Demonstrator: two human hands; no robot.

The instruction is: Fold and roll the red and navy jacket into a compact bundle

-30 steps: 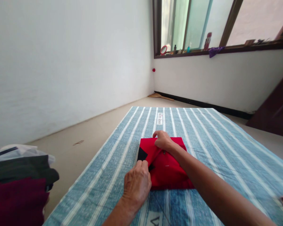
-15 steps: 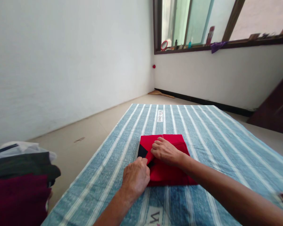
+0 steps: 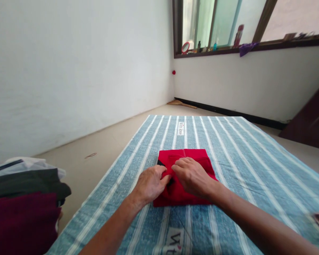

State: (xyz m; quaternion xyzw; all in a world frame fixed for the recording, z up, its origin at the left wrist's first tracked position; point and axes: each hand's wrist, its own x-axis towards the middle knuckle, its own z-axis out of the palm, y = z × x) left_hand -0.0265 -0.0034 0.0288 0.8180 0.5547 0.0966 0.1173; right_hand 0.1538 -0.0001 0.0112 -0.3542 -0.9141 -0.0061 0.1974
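A folded red garment [image 3: 194, 194] with some black fabric at its left lies flat on the striped blue cloth [image 3: 202, 221]. My left hand [image 3: 151, 182] is at the garment's left side, thumb and fingers pinching a fold of the red fabric. Just to the right, my right hand [image 3: 190, 175] rests on top with its fingers curled onto the red fabric near the middle. The two hands are close together, with a dark gap in the fabric between them. The right fingertips are partly hidden.
At the lower left stands a pile of clothes [image 3: 21, 219], maroon, dark green and white. A broom [image 3: 180, 103] lies on the floor in the far corner. Bottles, a red-rimmed mirror [image 3: 185, 47] and a purple cloth [image 3: 246, 49] are on the window sill.
My left hand has moved up and slightly right, bringing the red fabric's left part over more of the black. My right hand has shifted slightly right, its fingers still curled.
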